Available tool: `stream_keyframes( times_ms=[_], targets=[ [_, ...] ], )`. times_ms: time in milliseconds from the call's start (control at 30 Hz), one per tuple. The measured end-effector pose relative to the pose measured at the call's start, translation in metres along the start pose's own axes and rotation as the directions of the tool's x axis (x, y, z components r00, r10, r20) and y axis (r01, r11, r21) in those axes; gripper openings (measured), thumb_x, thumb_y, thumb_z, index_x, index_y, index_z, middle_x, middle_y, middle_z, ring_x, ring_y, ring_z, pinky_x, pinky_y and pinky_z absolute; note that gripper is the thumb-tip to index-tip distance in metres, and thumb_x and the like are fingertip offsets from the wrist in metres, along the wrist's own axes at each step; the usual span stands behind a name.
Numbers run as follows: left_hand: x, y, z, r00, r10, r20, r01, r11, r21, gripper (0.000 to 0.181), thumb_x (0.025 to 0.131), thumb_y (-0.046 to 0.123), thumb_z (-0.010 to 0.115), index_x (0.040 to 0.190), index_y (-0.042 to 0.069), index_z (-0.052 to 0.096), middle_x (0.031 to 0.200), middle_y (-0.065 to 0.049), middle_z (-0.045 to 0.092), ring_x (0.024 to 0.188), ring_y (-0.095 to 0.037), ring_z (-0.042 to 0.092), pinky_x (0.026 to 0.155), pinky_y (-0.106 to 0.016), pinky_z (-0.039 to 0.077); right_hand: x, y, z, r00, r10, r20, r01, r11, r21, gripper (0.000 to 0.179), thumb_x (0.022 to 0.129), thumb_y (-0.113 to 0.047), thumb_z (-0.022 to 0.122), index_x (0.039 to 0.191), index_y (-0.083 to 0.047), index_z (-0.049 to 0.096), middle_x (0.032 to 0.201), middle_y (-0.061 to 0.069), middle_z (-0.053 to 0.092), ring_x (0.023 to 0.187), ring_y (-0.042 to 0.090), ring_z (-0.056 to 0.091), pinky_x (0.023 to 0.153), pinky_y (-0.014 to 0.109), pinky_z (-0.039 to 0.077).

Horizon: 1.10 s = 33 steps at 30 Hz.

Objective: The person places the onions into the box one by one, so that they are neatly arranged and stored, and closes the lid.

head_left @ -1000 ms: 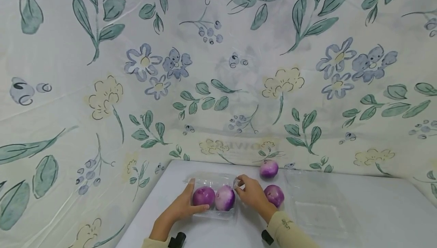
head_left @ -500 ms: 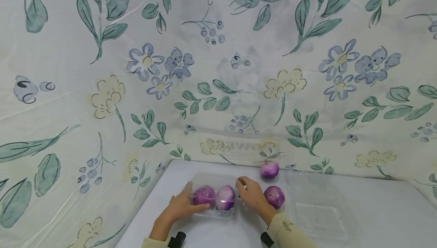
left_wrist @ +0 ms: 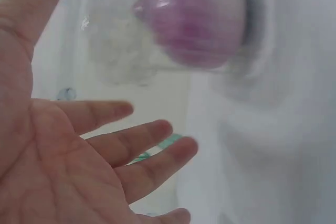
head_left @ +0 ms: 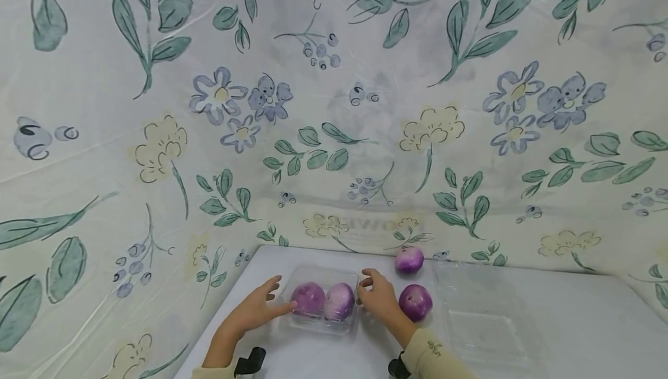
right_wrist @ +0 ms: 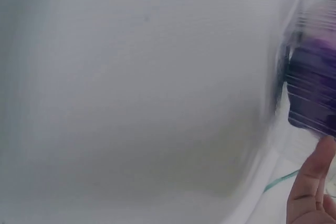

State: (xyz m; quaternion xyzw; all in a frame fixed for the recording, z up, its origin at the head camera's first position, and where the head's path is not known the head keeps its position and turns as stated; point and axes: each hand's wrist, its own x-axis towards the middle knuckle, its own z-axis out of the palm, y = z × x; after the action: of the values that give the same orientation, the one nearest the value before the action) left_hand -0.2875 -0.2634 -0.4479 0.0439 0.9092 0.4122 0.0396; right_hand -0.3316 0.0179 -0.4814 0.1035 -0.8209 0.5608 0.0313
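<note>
A clear plastic clamshell box (head_left: pixel 319 274) sits on the white table with its lid down over two purple onions, a left one (head_left: pixel 308 298) and a paler right one (head_left: pixel 340 301). To its left, my left hand (head_left: pixel 256 308) has its fingers spread; the thumb reaches the box's near left side. In the left wrist view, the palm faces the box and the other fingers (left_wrist: pixel 139 148) stand apart from it. My right hand (head_left: pixel 380 296) is at the box's right edge, fingers loosely bent. The right wrist view shows its fingertips (right_wrist: pixel 315 174) by the box wall.
Two more purple onions lie right of my right hand, one nearer (head_left: pixel 416 302) and one farther back (head_left: pixel 409 260). Beyond them, another clear plastic container (head_left: pixel 485 292) rests on the table (head_left: pixel 590 321). A flower-printed sheet (head_left: pixel 334 106) hangs behind the table.
The box's lid has come down over the onions. My left hand has let go and drawn back left with fingers spread. My right hand has loosened from its pinch at the lid's edge.
</note>
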Motion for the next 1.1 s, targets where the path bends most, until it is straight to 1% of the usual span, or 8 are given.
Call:
stream_keyframes(
  times_ms=[167, 300, 400, 567, 700, 900, 1000, 1100],
  targets=[
    [-0.003, 0.003, -0.009, 0.999, -0.017, 0.043, 0.024, 0.989, -0.146, 0.053, 0.098, 0.022, 0.061, 0.142, -0.001, 0.046, 0.122, -0.022, 0.060, 0.099, -0.030, 0.064, 0.080, -0.047, 0.057, -0.001, -0.003, 0.001, 0.998, 0.030, -0.050, -0.029, 0.999, 0.026, 0.046, 0.090, 0.002, 0.058, 0.133, 0.010, 0.046, 0.100, 0.019, 0.067, 0.064, 0.015, 0.067, 0.054, 0.027, 0.057],
    [-0.004, 0.003, -0.008, 0.988, 0.008, 0.152, 0.034, 0.963, -0.269, 0.052, 0.100, 0.009, 0.052, 0.146, -0.009, 0.035, 0.106, -0.021, 0.058, 0.080, -0.022, 0.061, 0.068, -0.042, 0.060, -0.003, -0.004, -0.001, 0.996, 0.049, -0.081, -0.046, 0.998, 0.043, 0.047, 0.088, 0.001, 0.059, 0.131, 0.014, 0.047, 0.100, 0.021, 0.069, 0.066, 0.016, 0.068, 0.057, 0.028, 0.058],
    [-0.003, 0.001, -0.005, 0.983, -0.002, 0.182, 0.059, 0.949, -0.310, 0.057, 0.097, 0.004, 0.051, 0.148, -0.012, 0.029, 0.099, -0.022, 0.057, 0.072, -0.021, 0.061, 0.063, -0.041, 0.060, -0.007, -0.006, -0.003, 0.995, 0.069, -0.070, -0.064, 0.995, 0.070, 0.049, 0.086, 0.001, 0.061, 0.129, 0.018, 0.048, 0.101, 0.025, 0.070, 0.071, 0.019, 0.070, 0.061, 0.030, 0.060],
    [0.001, 0.000, 0.003, 0.990, -0.071, 0.121, 0.108, 0.936, -0.336, 0.064, 0.088, 0.001, 0.053, 0.148, -0.008, 0.032, 0.087, -0.018, 0.058, 0.062, -0.019, 0.060, 0.057, -0.039, 0.060, -0.015, -0.009, -0.005, 0.994, 0.110, -0.022, -0.107, 0.987, 0.121, 0.050, 0.085, -0.003, 0.064, 0.129, 0.018, 0.051, 0.106, 0.024, 0.069, 0.083, 0.020, 0.070, 0.069, 0.033, 0.061],
    [0.005, 0.000, 0.010, 0.991, -0.108, 0.086, 0.132, 0.923, -0.361, 0.062, 0.090, 0.001, 0.052, 0.149, -0.006, 0.032, 0.084, -0.017, 0.059, 0.059, -0.018, 0.061, 0.058, -0.039, 0.060, -0.022, -0.010, -0.008, 0.987, 0.155, 0.052, -0.161, 0.976, 0.144, 0.060, 0.084, -0.005, 0.061, 0.139, 0.010, 0.045, 0.098, 0.017, 0.068, 0.075, 0.017, 0.066, 0.061, 0.034, 0.059],
    [0.007, 0.001, 0.014, 0.988, -0.155, 0.021, 0.151, 0.912, -0.381, 0.059, 0.093, 0.002, 0.051, 0.149, -0.005, 0.034, 0.080, -0.017, 0.060, 0.058, -0.020, 0.062, 0.058, -0.040, 0.060, -0.026, -0.008, -0.006, 0.946, 0.245, 0.213, -0.295, 0.922, 0.252, 0.085, 0.079, -0.003, 0.056, 0.156, -0.004, 0.020, 0.080, 0.012, 0.068, 0.058, 0.016, 0.064, 0.051, 0.031, 0.056],
    [0.009, 0.002, 0.016, 0.986, -0.168, 0.011, 0.159, 0.906, -0.392, 0.057, 0.093, 0.001, 0.050, 0.149, -0.005, 0.035, 0.078, -0.016, 0.059, 0.057, -0.020, 0.062, 0.058, -0.039, 0.060, -0.028, -0.007, -0.003, 0.931, 0.271, 0.243, -0.337, 0.895, 0.293, 0.091, 0.079, -0.001, 0.058, 0.157, -0.004, 0.013, 0.076, 0.013, 0.070, 0.056, 0.016, 0.066, 0.052, 0.032, 0.058],
    [0.009, 0.004, 0.018, 0.986, -0.166, 0.015, 0.158, 0.903, -0.399, 0.058, 0.092, 0.000, 0.049, 0.148, -0.006, 0.035, 0.076, -0.015, 0.058, 0.057, -0.020, 0.061, 0.058, -0.039, 0.060, -0.028, -0.008, -0.003, 0.926, 0.281, 0.252, -0.352, 0.885, 0.304, 0.094, 0.080, 0.001, 0.061, 0.158, -0.004, 0.009, 0.075, 0.013, 0.070, 0.056, 0.016, 0.066, 0.054, 0.033, 0.059]
  ],
)
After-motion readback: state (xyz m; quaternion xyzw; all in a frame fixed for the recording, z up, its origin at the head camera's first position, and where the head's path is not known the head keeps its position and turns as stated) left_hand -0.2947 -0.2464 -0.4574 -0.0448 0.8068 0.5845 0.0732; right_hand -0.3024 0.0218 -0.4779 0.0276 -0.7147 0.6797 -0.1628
